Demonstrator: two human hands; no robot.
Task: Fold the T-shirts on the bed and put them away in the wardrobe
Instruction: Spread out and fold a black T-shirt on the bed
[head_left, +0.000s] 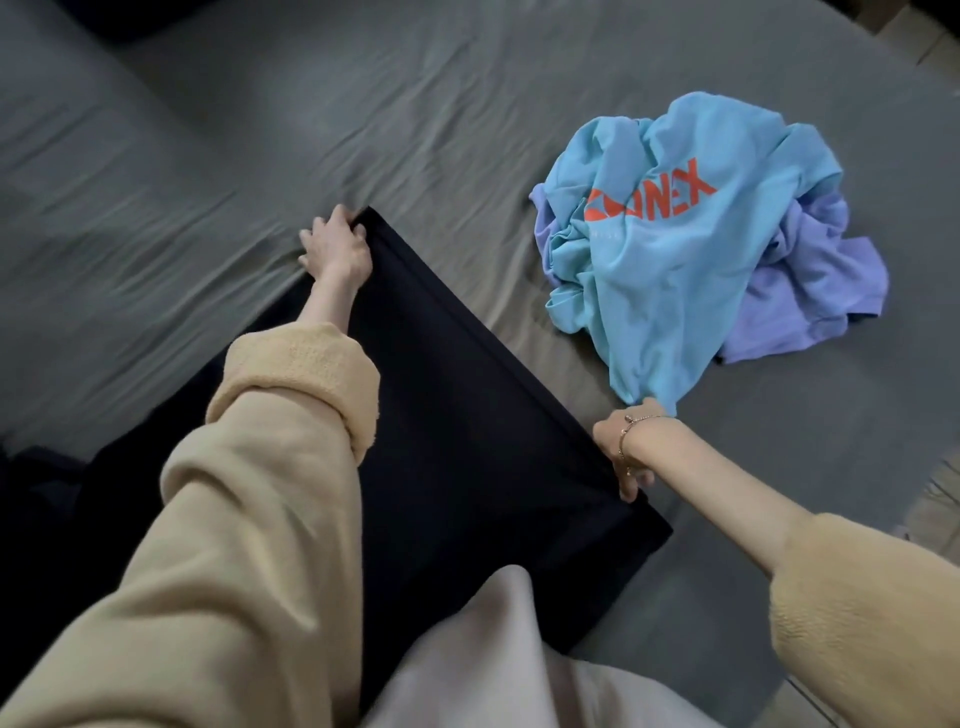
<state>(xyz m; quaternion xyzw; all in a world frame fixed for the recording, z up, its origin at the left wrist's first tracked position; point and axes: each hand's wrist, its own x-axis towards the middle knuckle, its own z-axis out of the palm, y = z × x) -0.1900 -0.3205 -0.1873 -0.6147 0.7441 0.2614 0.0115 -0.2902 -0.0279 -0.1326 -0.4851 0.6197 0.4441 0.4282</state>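
Black T-shirt held at two corners on the bed.

The black T-shirt (467, 395) lies flat and smooth on the grey bed (363, 114), near centre. The left hand (337, 244) grips its far corner; the right hand (623, 452) pinches its right edge. A crumpled light-blue T-shirt (691, 249) covers a purple T-shirt (821, 270) at far right.

Black T-shirt (457, 395) partly hidden under sleeve; purple T-shirt (821, 270) mostly under blue T-shirt (675, 249).
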